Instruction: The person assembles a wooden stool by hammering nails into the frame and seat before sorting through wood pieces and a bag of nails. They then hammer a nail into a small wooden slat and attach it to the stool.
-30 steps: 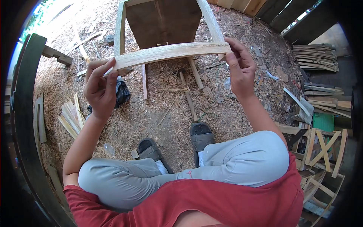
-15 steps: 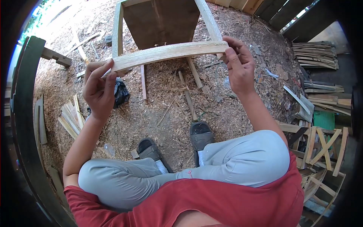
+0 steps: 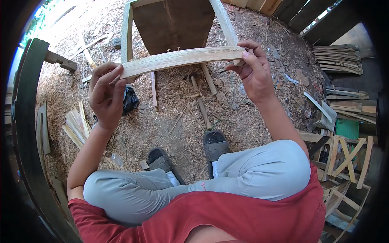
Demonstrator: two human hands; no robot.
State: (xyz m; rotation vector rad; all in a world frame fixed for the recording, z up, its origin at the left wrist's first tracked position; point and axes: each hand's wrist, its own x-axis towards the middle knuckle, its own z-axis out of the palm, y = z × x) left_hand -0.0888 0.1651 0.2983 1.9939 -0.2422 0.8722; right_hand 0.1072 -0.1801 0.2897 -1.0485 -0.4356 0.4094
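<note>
A pale, rough-edged wooden strip [image 3: 182,58] spans the space between my two hands. Its left end is pinched by my left hand [image 3: 106,90], with the thumb below and the fingers over it. My right hand [image 3: 256,72] grips the right end, thumb on the near face and index finger over the top. Just behind the strip stands a wooden frame [image 3: 127,34] with a dark brown panel [image 3: 174,26] between its legs. The strip overlaps the lower ends of the frame's legs in this view.
Wood shavings cover the ground [image 3: 162,117]. A black plastic bag [image 3: 129,100] and thin wood offcuts [image 3: 77,125] lie at left, near a dark post [image 3: 26,121]. Slats are stacked [image 3: 338,58] at right, above small wooden frames [image 3: 348,160]. A stick [image 3: 201,103] lies ahead of my sandals [image 3: 214,146].
The strip's right end has dropped slightly, and my right hand's fingers have shifted their hold on it. My left hand stays nearly in place.
</note>
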